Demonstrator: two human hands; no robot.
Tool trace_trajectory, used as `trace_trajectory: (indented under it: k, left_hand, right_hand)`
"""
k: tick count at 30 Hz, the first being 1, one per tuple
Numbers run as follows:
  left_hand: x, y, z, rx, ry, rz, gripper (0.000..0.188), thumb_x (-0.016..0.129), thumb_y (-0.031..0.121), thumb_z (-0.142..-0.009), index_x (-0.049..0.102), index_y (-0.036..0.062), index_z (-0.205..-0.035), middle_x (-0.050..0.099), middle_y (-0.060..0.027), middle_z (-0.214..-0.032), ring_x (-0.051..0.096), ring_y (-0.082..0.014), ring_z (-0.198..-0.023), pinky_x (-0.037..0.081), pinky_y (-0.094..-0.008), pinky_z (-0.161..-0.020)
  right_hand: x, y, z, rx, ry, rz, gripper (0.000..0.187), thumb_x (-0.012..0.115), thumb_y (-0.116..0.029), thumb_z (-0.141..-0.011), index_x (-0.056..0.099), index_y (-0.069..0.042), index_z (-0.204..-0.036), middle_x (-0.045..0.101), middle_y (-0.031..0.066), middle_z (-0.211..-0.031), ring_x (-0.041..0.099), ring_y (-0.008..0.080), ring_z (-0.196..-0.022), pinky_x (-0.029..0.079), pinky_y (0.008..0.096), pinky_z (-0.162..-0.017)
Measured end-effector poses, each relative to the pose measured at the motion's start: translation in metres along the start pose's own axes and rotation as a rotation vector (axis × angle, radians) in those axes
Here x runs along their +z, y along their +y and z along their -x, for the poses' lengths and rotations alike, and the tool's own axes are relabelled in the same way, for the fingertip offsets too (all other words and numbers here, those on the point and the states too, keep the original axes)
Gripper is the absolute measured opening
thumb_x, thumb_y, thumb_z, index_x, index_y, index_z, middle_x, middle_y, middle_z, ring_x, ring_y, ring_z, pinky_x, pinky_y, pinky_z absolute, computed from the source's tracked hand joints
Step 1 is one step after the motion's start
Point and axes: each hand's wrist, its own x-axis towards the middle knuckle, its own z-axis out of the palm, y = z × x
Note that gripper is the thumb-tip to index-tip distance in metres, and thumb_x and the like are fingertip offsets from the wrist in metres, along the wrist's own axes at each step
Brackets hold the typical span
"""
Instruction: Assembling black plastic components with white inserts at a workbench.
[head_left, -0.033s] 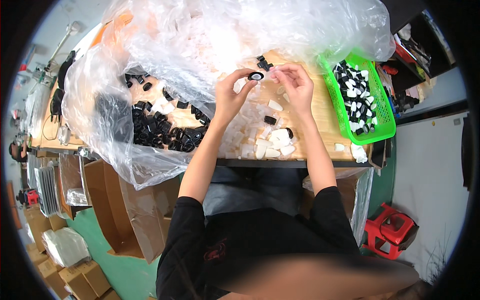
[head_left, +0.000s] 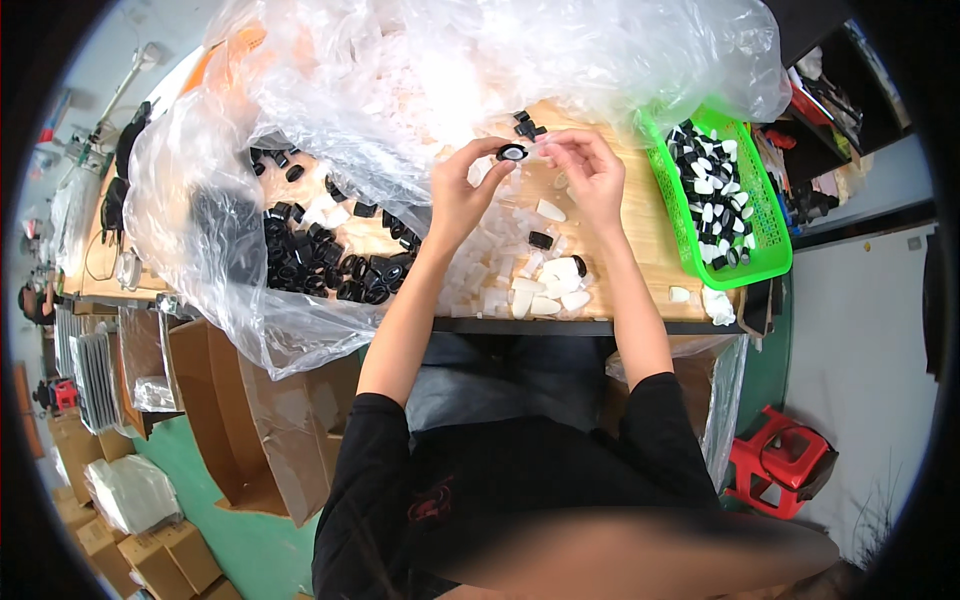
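Note:
Over the far middle of the table, my left hand point(head_left: 463, 190) pinches a round black ring-shaped part point(head_left: 512, 153) with a pale centre between thumb and forefinger. Just to its right, the closed fingers of my right hand point(head_left: 590, 175) hold a small translucent piece point(head_left: 541, 148), close to the ring; whether the two touch I cannot tell. Several black parts point(head_left: 528, 126) lie on the wood beyond my hands. Below them, between my forearms, white rounded pieces point(head_left: 545, 287), one loose black ring point(head_left: 540, 240) and a scatter of translucent bits point(head_left: 480, 265) rest near the table's front edge.
A green basket point(head_left: 778, 262) of black and white parts stands at the right. Black rings point(head_left: 315, 255) lie at the left beside clear plastic sheeting point(head_left: 165, 190), which also covers the back of the table. An open cardboard box point(head_left: 225, 420) and a red stool point(head_left: 780, 455) are below.
My right hand has shifted slightly left, bringing the translucent piece nearer to the black ring. The left hand stays in place.

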Motion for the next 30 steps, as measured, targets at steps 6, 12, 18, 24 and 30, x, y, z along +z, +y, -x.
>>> trace_trajectory:
  k: [6, 12, 18, 24, 30]
  left_hand:
    - [0.001, 0.003, 0.0, 0.001, -0.003, -0.018, 0.027, 0.074, 0.003, -0.082, 0.067, -0.0005, -0.108, 0.071, -0.0087, -0.1, 0.067, -0.0159, -0.094, 0.051, -0.0279, -0.084]
    - [0.002, 0.006, 0.001, 0.031, -0.009, -0.056, 0.028, 0.074, 0.003, -0.082, 0.067, -0.0002, -0.108, 0.071, -0.0106, -0.101, 0.067, -0.0174, -0.093, 0.051, -0.0288, -0.084]
    - [0.003, 0.006, 0.002, 0.045, -0.018, -0.075, 0.027, 0.073, 0.003, -0.083, 0.066, -0.001, -0.108, 0.071, -0.0112, -0.101, 0.067, -0.018, -0.094, 0.051, -0.0287, -0.085]
    - [0.004, -0.01, 0.001, 0.026, 0.054, -0.027, 0.028, 0.073, 0.004, -0.082, 0.065, 0.0022, -0.109, 0.07, -0.0127, -0.096, 0.068, -0.023, -0.092, 0.051, -0.0311, -0.081]
    - [0.005, -0.001, -0.001, 0.076, 0.044, -0.132, 0.027, 0.072, 0.004, -0.084, 0.067, 0.0038, -0.11, 0.07, -0.0089, -0.096, 0.064, -0.0171, -0.089, 0.05, -0.0283, -0.081]
  right_hand:
    - [0.007, -0.003, -0.001, -0.242, -0.049, 0.295, 0.007, 0.07, -0.002, -0.082, 0.069, -0.004, -0.089, 0.071, 0.0056, -0.094, 0.066, 0.0172, -0.084, 0.053, 0.0283, -0.074]
    - [0.008, -0.004, 0.0, -0.455, -0.095, 0.554, 0.009, 0.07, -0.002, -0.08, 0.07, -0.004, -0.089, 0.067, 0.0049, -0.101, 0.062, 0.0219, -0.09, 0.052, 0.0312, -0.073]
    - [-0.002, -0.008, -0.005, -0.253, -0.156, 0.407, 0.013, 0.064, -0.004, -0.086, 0.07, -0.006, -0.097, 0.065, 0.0066, -0.108, 0.061, 0.018, -0.096, 0.051, 0.0299, -0.076]
    - [-0.063, 0.019, -0.015, 0.215, -0.324, 0.697, 0.017, 0.062, -0.002, -0.084, 0.069, -0.008, -0.099, 0.068, 0.0044, -0.093, 0.062, 0.0148, -0.081, 0.048, 0.0252, -0.072]
    - [-0.046, 0.043, -0.003, -0.088, -0.502, 0.93, 0.032, 0.06, 0.007, -0.078, 0.069, -0.01, -0.104, 0.065, 0.0087, -0.094, 0.063, 0.0241, -0.082, 0.05, 0.0277, -0.074]
